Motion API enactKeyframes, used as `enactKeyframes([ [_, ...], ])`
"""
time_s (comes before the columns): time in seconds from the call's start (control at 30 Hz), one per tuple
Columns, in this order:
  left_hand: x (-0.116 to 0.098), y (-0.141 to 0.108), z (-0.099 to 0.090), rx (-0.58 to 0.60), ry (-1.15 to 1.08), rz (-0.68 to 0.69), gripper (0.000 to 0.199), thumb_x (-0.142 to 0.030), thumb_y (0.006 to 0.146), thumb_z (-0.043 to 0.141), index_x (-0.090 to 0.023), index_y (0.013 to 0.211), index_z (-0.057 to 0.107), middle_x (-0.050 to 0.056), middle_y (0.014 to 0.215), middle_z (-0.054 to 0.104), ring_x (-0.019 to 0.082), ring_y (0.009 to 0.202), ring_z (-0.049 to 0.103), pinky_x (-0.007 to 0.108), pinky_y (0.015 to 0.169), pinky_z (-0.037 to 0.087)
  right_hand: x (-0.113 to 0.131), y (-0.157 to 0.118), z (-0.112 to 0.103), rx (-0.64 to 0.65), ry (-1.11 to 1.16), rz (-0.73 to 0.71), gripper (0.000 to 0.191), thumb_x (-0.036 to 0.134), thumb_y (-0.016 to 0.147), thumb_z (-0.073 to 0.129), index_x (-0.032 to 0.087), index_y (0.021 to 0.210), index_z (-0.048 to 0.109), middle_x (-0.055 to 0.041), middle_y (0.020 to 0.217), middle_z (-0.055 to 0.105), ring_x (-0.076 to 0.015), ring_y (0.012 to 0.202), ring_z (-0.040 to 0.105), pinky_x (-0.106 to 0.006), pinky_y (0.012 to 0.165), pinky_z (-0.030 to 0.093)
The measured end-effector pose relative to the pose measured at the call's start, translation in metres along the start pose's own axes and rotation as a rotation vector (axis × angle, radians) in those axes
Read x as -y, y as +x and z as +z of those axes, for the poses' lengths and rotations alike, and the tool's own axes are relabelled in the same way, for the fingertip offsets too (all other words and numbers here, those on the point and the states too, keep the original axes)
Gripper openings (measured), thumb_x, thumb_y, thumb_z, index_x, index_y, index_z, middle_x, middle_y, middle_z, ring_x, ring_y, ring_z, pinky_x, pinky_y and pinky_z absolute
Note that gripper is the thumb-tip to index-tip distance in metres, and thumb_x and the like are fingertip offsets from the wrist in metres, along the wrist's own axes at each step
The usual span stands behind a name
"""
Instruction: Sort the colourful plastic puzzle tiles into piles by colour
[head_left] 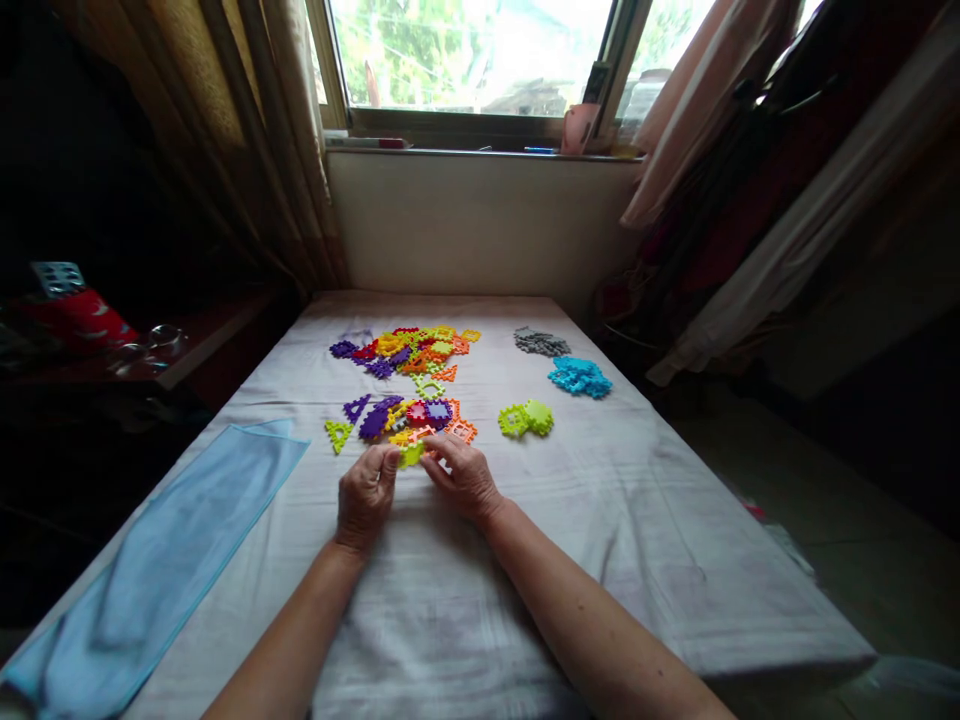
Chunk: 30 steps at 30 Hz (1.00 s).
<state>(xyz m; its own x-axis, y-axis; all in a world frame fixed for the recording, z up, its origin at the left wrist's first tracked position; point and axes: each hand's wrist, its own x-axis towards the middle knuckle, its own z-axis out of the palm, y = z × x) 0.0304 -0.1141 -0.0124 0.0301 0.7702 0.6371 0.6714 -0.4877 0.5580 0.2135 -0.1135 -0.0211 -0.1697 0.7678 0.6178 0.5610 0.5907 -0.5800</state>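
Between my two hands is a small yellow-green toy piece (411, 456), held just in front of a mixed pile. My left hand (367, 492) pinches its left side, and my right hand (459, 474) has its fingertips on the right side. Purple, yellow, red and orange pieces (382, 416) lie right behind the hands, with a green triangle (338, 435) to their left. Farther back is a second mixed pile (405, 350). On the right are separate heaps of green (526, 418), blue (580, 377) and grey pieces (540, 342).
A white cloth covers the table (600, 560). A light blue mesh bag (187, 560) lies along its left side. Beyond the table are a wall and a window (480, 55), with curtains at left and hanging clothes at right. Glasses (150, 345) rest on a dark side surface.
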Motion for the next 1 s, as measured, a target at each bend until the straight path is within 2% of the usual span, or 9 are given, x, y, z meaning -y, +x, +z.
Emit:
enactKeyframes([
  [0.13,-0.017,0.003,0.023,0.078,-0.083,-0.030,0.047,-0.050,0.098,0.035,-0.020,0.079,0.065,0.002,0.067,0.067,0.015,0.060,0.063,0.026,0.060,0.051,-0.003,0.000,-0.013,-0.054,0.090,0.164,0.020,0.034,0.092,0.052,0.021,0.088,0.067,-0.0022,0.079,0.069,-0.0121,0.064,0.060,-0.022,0.064,0.050],
  [0.23,-0.016,0.007,0.027,0.136,-0.131,-0.018,0.043,-0.049,0.098,0.037,-0.021,0.089,0.068,0.004,0.078,0.072,0.017,0.071,0.068,0.027,0.068,0.054,-0.016,-0.002,-0.034,-0.042,0.090,0.249,0.022,0.037,0.090,0.050,0.021,0.085,0.065,-0.0010,0.075,0.067,-0.0127,0.062,0.060,-0.023,0.061,0.049],
  [0.37,0.009,0.017,0.008,0.070,-0.017,-0.089,0.037,-0.047,0.095,0.043,-0.020,0.100,0.067,0.008,0.097,0.074,0.021,0.090,0.069,0.032,0.083,0.054,-0.049,-0.008,-0.077,-0.151,-0.020,0.472,0.026,0.042,0.087,0.048,0.022,0.083,0.063,-0.0009,0.068,0.066,-0.0153,0.060,0.061,-0.025,0.058,0.048],
  [0.43,0.027,0.023,-0.006,0.019,0.165,-0.121,0.036,-0.044,0.094,0.042,-0.019,0.105,0.066,0.011,0.104,0.073,0.024,0.096,0.068,0.037,0.089,0.053,-0.066,-0.012,-0.097,-0.194,-0.107,0.571,0.026,0.043,0.084,0.049,0.022,0.082,0.063,-0.0011,0.069,0.067,-0.0159,0.060,0.062,-0.025,0.059,0.047],
  [0.53,0.051,0.025,-0.022,0.012,0.463,-0.157,0.043,-0.041,0.090,0.046,-0.013,0.120,0.063,0.021,0.129,0.063,0.034,0.121,0.057,0.054,0.106,0.040,-0.081,-0.019,-0.118,-0.194,-0.213,0.659,0.026,0.043,0.082,0.049,0.023,0.081,0.064,-0.0017,0.071,0.069,-0.0166,0.061,0.062,-0.026,0.060,0.045],
  [0.63,0.064,0.020,-0.024,0.092,0.636,-0.263,0.053,-0.041,0.088,0.051,-0.008,0.128,0.059,0.027,0.140,0.053,0.043,0.133,0.045,0.066,0.112,0.025,-0.084,-0.022,-0.123,-0.157,-0.311,0.677,0.025,0.041,0.082,0.049,0.022,0.082,0.066,-0.0025,0.071,0.069,-0.0179,0.065,0.063,-0.027,0.063,0.044],
  [0.73,0.068,0.015,-0.020,0.162,0.650,-0.317,0.049,-0.039,0.089,0.050,-0.011,0.128,0.060,0.024,0.136,0.059,0.041,0.131,0.048,0.068,0.113,0.020,-0.084,-0.023,-0.119,-0.162,-0.392,0.700,0.025,0.039,0.083,0.050,0.022,0.085,0.069,-0.0038,0.076,0.071,-0.0188,0.069,0.064,-0.028,0.065,0.043],
  [0.87,0.065,0.016,-0.019,0.162,0.600,-0.277,0.038,-0.036,0.089,0.052,-0.019,0.121,0.064,0.018,0.133,0.063,0.037,0.125,0.053,0.069,0.112,0.019,-0.086,-0.024,-0.111,-0.219,-0.467,0.747,0.022,0.036,0.083,0.054,0.024,0.088,0.072,-0.0033,0.076,0.072,-0.0184,0.068,0.062,-0.027,0.062,0.041],
  [1.0,0.059,0.017,-0.023,0.180,0.597,-0.270,0.036,-0.040,0.087,0.055,-0.019,0.115,0.065,0.018,0.127,0.065,0.036,0.119,0.057,0.065,0.111,0.024,-0.091,-0.026,-0.109,-0.277,-0.484,0.764,0.022,0.038,0.083,0.056,0.024,0.088,0.072,-0.0026,0.071,0.071,-0.0177,0.063,0.061,-0.026,0.059,0.040],
])
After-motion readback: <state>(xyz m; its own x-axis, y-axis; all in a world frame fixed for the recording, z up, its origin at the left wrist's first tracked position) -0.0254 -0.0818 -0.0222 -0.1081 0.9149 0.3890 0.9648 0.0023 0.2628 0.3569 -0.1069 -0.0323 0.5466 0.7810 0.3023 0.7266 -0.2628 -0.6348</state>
